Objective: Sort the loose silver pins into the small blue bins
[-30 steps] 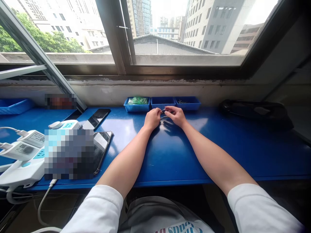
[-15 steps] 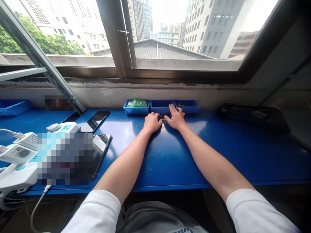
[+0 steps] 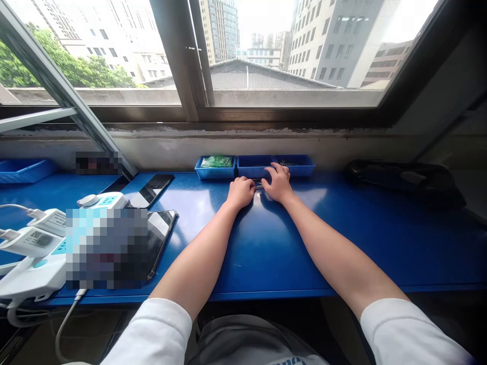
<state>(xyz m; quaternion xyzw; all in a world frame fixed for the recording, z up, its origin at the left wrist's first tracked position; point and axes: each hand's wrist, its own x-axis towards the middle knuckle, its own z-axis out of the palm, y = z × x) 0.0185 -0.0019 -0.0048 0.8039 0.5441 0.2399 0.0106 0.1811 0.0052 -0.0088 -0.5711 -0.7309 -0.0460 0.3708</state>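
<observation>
Several small thin metal pieces lie on the blue table, between my two hands and just in front of the bins. My left hand is closed at their left side, thumb and fingers together; what it grips is too small to name. My right hand has its fingers apart at their right side, fingertips near the front rim of the middle blue bin. To the right, another blue bin contains thin pieces. Green-and-clear packets fill the left blue bin.
Phones and a tablet lie at the left, beside a white power strip with plugs and cables. A black case rests at the back right. A blue tray sits far left, and a window frame runs behind the table.
The fingers of my right hand have drawn back slightly from the bins. My left hand stays beside the metal pieces. The whole view has shifted a little.
</observation>
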